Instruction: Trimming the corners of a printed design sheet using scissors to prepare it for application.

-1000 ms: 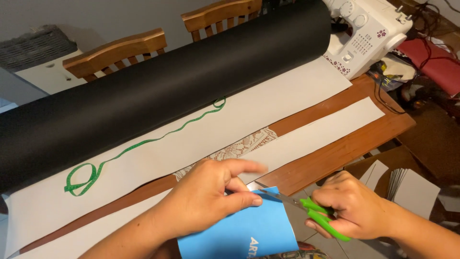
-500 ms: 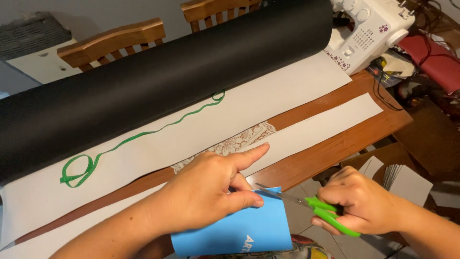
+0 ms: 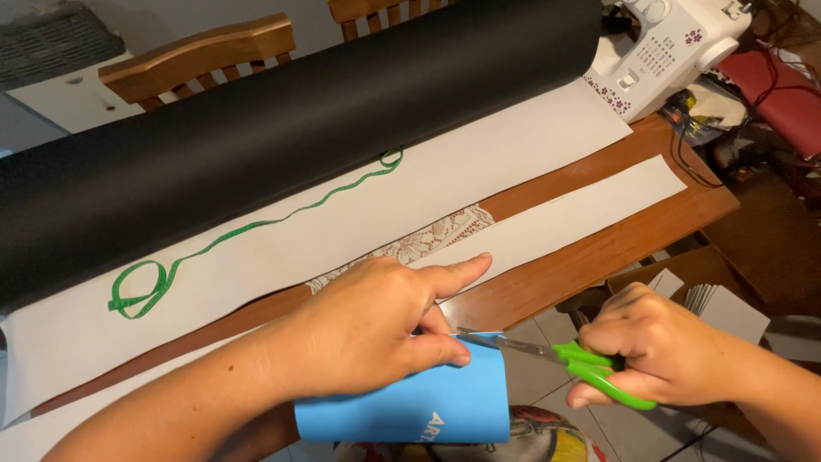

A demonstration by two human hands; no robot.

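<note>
The left hand [image 3: 376, 329] pinches the blue sheet [image 3: 402, 402] at its top edge, at the near edge of the wooden table [image 3: 599, 248]; the right hand [image 3: 658, 355] is closed through the green-handled scissors [image 3: 556, 359], blades slightly parted at the sheet's upper right corner. Keep the sheet taut and fingertips clear of the blades. White lettering sits at the sheet's lower right.

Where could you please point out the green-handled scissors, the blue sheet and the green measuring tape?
green-handled scissors [image 3: 590, 368]: head view, on the green handle.
blue sheet [image 3: 402, 406]: head view, on its bare middle below the hand.
green measuring tape [image 3: 137, 287]: head view, on the loop at its left end.
</note>
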